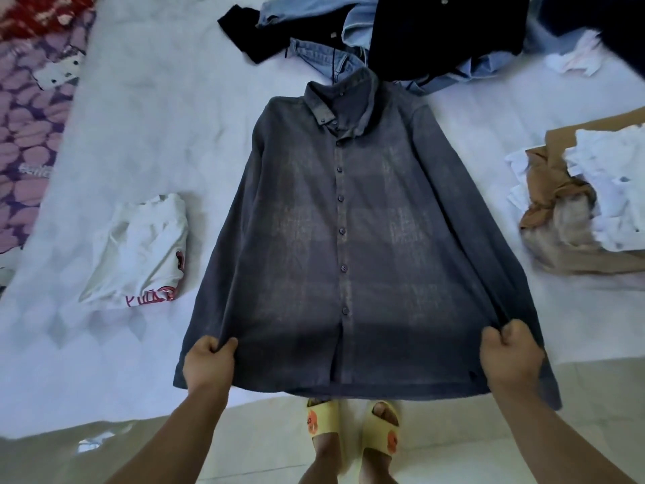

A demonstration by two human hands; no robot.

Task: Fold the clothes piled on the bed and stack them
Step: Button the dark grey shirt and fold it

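Observation:
A dark grey-blue buttoned shirt [349,239] lies spread front-up on the white bed [146,117], collar away from me, hem hanging over the near edge. My left hand [209,361] grips the shirt's lower left side. My right hand [509,351] grips its lower right side. A pile of dark and denim clothes [366,33] lies beyond the collar. A folded white garment with red print [143,249] sits to the left of the shirt.
A heap of tan and white clothes [586,200] lies at the right edge of the bed. A purple patterned blanket [24,117] runs along the far left. My feet in yellow slippers [352,434] stand on the tiled floor.

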